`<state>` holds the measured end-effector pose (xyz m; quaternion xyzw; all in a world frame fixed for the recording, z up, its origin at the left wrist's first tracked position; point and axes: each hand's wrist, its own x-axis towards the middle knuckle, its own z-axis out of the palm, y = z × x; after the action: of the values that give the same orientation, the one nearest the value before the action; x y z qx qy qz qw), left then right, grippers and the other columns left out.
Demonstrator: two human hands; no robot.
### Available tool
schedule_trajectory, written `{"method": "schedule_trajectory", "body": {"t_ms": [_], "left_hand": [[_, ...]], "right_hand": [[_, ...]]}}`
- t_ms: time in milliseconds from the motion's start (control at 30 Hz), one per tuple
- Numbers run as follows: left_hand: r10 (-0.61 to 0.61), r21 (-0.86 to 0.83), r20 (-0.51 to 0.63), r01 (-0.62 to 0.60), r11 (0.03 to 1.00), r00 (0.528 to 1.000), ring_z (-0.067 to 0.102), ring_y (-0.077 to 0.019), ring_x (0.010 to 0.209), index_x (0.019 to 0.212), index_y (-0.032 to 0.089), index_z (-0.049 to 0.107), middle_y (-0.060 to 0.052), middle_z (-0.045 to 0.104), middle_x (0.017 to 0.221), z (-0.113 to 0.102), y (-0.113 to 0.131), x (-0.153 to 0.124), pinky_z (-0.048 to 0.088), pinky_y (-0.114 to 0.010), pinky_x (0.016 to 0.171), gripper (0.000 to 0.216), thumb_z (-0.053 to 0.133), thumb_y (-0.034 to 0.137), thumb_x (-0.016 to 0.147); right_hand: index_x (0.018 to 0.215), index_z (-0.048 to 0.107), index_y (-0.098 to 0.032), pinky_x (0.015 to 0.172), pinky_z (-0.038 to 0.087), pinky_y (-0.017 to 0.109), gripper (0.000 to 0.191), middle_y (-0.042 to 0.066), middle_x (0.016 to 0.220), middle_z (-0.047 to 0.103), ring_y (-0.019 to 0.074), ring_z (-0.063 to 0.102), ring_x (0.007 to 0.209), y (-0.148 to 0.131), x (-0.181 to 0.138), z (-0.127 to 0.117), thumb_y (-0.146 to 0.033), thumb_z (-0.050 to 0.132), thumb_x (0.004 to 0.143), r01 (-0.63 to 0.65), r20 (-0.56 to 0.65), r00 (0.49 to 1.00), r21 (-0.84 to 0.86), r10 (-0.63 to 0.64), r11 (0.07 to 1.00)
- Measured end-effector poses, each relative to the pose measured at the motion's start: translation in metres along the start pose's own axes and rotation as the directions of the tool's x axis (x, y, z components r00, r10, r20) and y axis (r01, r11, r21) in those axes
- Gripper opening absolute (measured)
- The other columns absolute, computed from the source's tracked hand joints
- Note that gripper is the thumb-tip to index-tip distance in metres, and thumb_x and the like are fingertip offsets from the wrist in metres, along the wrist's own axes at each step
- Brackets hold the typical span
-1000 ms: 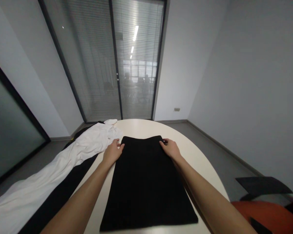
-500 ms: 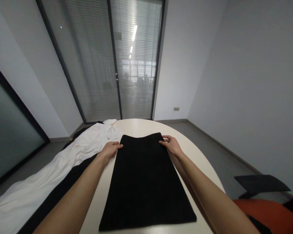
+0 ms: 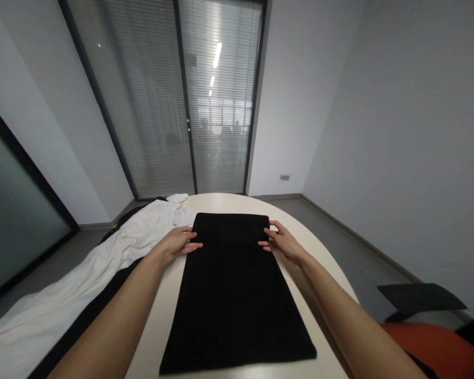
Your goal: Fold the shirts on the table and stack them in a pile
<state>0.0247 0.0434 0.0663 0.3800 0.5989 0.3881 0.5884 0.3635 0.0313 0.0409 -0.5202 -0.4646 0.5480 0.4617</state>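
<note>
A black garment lies flat on the round cream table, its exact kind not clear. Its far end is turned over toward me in a narrow band. My left hand grips the left end of this band, the thumb on the fold and fingers reaching over the cloth just below it. At the opposite end my right hand holds the band in the same way, thumb on the edge and fingertips on the cloth. Parts of the fingers are hidden by the fabric.
White clothing is draped along the table's left side, with dark cloth under it. An orange chair seat with a black armrest stands at the right. A glass partition with blinds is beyond the table.
The garment's far edge, curved and single before, is now folded over into a straight band. Both hands have shifted slightly nearer, with more fingers showing over the cloth.
</note>
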Motion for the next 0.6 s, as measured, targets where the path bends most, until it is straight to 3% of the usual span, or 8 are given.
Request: {"method": "schedule_trajectory", "body": {"t_ms": [100, 300, 400, 600], "left_hand": [[0.043, -0.055, 0.026, -0.042, 0.998, 0.999, 0.076, -0.0236, 0.082, 0.109, 0.016, 0.054, -0.013, 0.067, 0.109, 0.000, 0.000, 0.001, 0.061, -0.024, 0.062, 0.028, 0.066, 0.009, 0.085], [0.309, -0.183, 0.051, -0.296, 0.938, 0.950, 0.074, -0.0177, 0.091, 0.096, 0.017, 0.058, -0.006, 0.069, 0.099, 0.005, 0.004, -0.002, 0.059, -0.024, 0.078, 0.014, 0.065, 0.010, 0.086], [0.301, -0.167, 0.067, -0.287, 0.943, 0.951, 0.073, -0.0169, 0.088, 0.096, 0.017, 0.060, -0.006, 0.068, 0.099, 0.006, 0.008, -0.008, 0.060, -0.025, 0.074, 0.015, 0.068, 0.013, 0.084], [0.227, -0.033, 0.190, -0.225, 0.974, 0.955, 0.070, -0.0127, 0.073, 0.108, 0.019, 0.064, -0.007, 0.069, 0.104, -0.002, 0.016, -0.019, 0.051, -0.016, 0.052, 0.031, 0.075, 0.025, 0.080]], "right_hand": [[0.108, 0.047, -0.028, 0.077, 0.060, 0.032, 0.036, 0.000, 0.101, 0.068, 0.0202, 0.074, 0.087, 0.001, -0.001, 0.002, -0.040, 0.071, 0.084, 0.053, 0.039, 0.998, 0.052, -0.055, 0.997], [0.106, 0.050, -0.030, 0.091, 0.054, 0.034, 0.044, 0.001, 0.117, 0.063, 0.0203, 0.069, 0.105, -0.003, 0.003, 0.006, -0.052, 0.075, 0.077, 0.329, 0.005, 0.944, 0.037, -0.329, 0.944], [0.109, 0.047, -0.030, 0.085, 0.056, 0.035, 0.048, 0.001, 0.118, 0.062, 0.0206, 0.070, 0.099, -0.007, 0.001, 0.004, -0.055, 0.072, 0.077, 0.353, -0.006, 0.936, 0.018, -0.353, 0.935], [0.113, 0.043, -0.031, 0.065, 0.058, 0.027, 0.044, 0.001, 0.112, 0.062, 0.0209, 0.073, 0.090, -0.020, -0.013, -0.007, -0.053, 0.066, 0.082, 0.276, 0.086, 0.959, -0.065, -0.270, 0.959]]}}
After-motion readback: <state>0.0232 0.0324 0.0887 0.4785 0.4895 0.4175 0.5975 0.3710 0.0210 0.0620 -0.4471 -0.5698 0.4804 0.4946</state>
